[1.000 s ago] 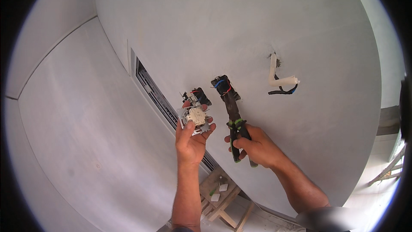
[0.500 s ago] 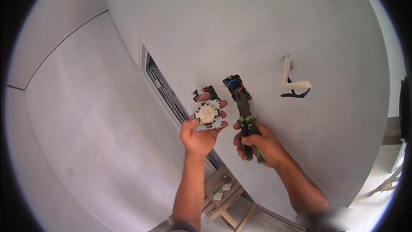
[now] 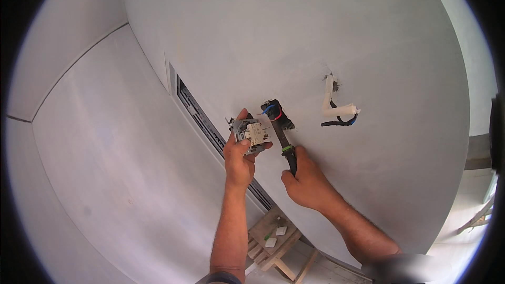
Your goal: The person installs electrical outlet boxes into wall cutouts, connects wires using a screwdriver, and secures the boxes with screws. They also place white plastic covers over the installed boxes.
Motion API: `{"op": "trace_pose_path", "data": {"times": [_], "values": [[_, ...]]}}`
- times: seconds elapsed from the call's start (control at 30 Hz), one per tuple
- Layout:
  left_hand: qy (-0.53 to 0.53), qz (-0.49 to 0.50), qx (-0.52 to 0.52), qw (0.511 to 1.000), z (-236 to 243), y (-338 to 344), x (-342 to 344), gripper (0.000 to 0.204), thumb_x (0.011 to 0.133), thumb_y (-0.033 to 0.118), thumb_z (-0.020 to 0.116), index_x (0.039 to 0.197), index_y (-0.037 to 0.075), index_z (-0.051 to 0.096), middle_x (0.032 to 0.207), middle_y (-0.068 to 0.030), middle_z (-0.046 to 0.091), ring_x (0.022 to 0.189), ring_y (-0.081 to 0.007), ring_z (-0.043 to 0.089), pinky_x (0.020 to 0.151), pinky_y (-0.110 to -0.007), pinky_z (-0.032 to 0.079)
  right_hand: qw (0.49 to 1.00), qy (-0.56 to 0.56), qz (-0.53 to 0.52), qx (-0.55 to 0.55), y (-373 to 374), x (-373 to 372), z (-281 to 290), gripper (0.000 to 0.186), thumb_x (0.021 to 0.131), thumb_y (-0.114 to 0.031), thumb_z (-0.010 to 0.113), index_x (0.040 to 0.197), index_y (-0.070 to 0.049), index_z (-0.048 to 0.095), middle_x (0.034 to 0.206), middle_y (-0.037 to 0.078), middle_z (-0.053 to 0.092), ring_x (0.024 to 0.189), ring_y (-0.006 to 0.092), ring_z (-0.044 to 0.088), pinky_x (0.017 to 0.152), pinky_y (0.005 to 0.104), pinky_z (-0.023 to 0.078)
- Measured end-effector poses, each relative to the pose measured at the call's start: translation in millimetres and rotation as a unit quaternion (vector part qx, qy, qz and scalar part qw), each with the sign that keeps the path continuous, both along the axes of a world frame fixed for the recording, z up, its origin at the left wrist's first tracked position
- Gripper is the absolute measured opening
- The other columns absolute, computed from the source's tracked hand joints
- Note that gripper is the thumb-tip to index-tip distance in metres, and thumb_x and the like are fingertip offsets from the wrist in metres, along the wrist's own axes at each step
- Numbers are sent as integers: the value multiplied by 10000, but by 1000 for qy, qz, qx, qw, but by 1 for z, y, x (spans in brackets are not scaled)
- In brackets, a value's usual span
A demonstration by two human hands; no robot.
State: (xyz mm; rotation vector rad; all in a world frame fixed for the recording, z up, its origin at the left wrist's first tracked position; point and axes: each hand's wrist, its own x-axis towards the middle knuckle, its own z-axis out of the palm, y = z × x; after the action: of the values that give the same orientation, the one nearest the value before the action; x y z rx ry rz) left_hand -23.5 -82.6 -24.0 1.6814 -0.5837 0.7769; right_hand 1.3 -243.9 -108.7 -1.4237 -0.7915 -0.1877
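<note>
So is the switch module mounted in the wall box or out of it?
Out. The left hand holds the switch module clear of the wall box, whose blue and red wires show.

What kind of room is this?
Probably a room still being built or rewired: loose wires hang from a hole in the bare white wall, and a rough wooden stool stands below.
</note>
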Motion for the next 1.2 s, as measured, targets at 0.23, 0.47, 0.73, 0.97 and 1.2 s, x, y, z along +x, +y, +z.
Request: {"op": "trace_pose_path", "data": {"times": [0.23,0.47,0.73,0.97,1.2], "values": [[-6,0,23,1000,-1,-10,6,746,876,243,518,1561,-9,363,1281,-146,624,1153,-264,648,889,-451,621,998,7,64,-3,-16,4,3,399,885,-105,578,1237,65,498,1059,263,618,946,353,624,860,442,488],[-48,-12,40,998,-5,-8,12,701,877,211,529,1523,-33,411,1259,-147,635,1130,-240,661,840,-430,640,998,-16,64,24,-13,8,-2,395,882,-106,572,1233,61,502,1008,234,611,900,330,614,843,432,485],[-86,30,81,993,-6,-8,13,677,924,231,626,1500,-62,424,1239,-138,636,1088,-225,673,830,-396,648,996,-6,83,13,-15,9,-1,372,877,-100,572,1216,38,509,973,211,601,846,300,592,796,419,478],[-127,106,148,975,-6,-6,11,613,903,52,673,1473,-35,466,1348,-124,550,1189,-224,618,923,-375,616,996,-16,79,25,-12,9,-1,378,873,-99,582,1218,38,511,1023,237,614,905,346,620,850,439,488],[-137,128,211,959,8,-7,5,555,885,11,693,1414,15,525,1312,-90,537,1222,-216,594,971,-364,586,996,-9,84,8,-11,11,1,432,882,-111,575,1276,54,506,1034,229,641,904,302,663,816,408,521]]}}
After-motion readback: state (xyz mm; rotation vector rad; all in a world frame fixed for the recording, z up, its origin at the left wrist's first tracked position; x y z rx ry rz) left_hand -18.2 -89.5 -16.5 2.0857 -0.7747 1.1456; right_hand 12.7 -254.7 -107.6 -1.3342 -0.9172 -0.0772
